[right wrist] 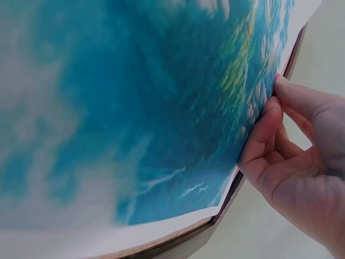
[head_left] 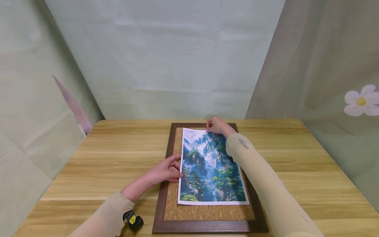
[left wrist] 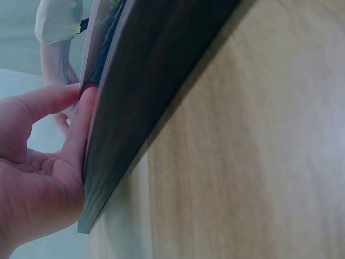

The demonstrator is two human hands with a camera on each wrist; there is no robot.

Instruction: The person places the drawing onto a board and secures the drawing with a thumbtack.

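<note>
The landscape print point(head_left: 211, 166) lies face up on the cork board point(head_left: 207, 212), set toward the board's upper half, with bare cork showing below it at 6 o'clock. The board, edged by a dark wooden frame point(head_left: 161, 194), rests flat on the wooden table point(head_left: 296, 164), slightly nearer the table's 6 o'clock side.

At the print's 9 o'clock edge, the left hand point(head_left: 167, 169) rests with relaxed, nearly straight fingers point(left wrist: 81, 127) touching the paper's edge and the frame beside it; it grips nothing. At the print's 12 o'clock edge, toward the right corner, the right hand point(head_left: 217, 125) has curled fingers point(right wrist: 264, 132) pinching or pressing on the top margin; the right wrist view shows the fingertips against the sheet's white border.

A small black and yellow device point(head_left: 133, 220) sits at the left wrist, at the table's 7 o'clock. Pale green fabric point(head_left: 165, 52) encloses the table, with 1 white flower point(head_left: 359, 100) at 3 o'clock.
</note>
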